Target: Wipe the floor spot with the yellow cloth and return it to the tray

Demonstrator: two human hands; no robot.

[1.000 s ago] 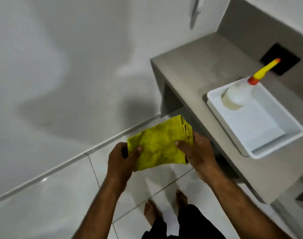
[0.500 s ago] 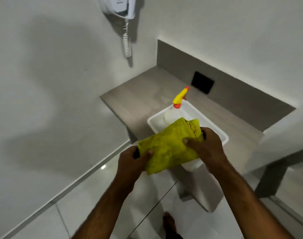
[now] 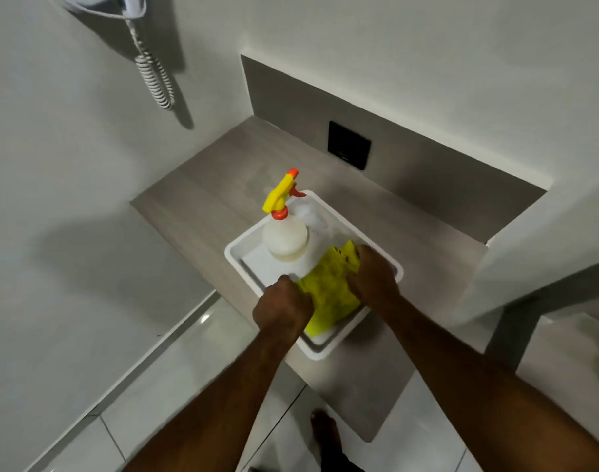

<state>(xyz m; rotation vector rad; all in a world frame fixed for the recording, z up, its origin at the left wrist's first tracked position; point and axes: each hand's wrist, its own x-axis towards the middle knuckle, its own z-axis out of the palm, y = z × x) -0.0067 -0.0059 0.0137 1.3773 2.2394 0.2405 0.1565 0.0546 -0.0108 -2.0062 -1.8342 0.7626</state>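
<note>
The folded yellow cloth lies inside the white tray on the grey counter, in the tray's near right half. My left hand grips the cloth's near left edge, fingers curled under. My right hand presses on its far right edge, where the folds bunch up. Both hands hide part of the cloth. A white spray bottle with a yellow and orange trigger stands upright in the tray's far left corner, just beyond the cloth.
The grey counter juts from the white wall, with a black wall plate on its backsplash. A white wall phone with a coiled cord hangs at upper left. Glossy white floor tiles lie below, and my bare foot stands near the counter's edge.
Both hands carried the cloth from over the floor up to the counter and lowered it into the tray. The view swung up toward the counter and wall.
</note>
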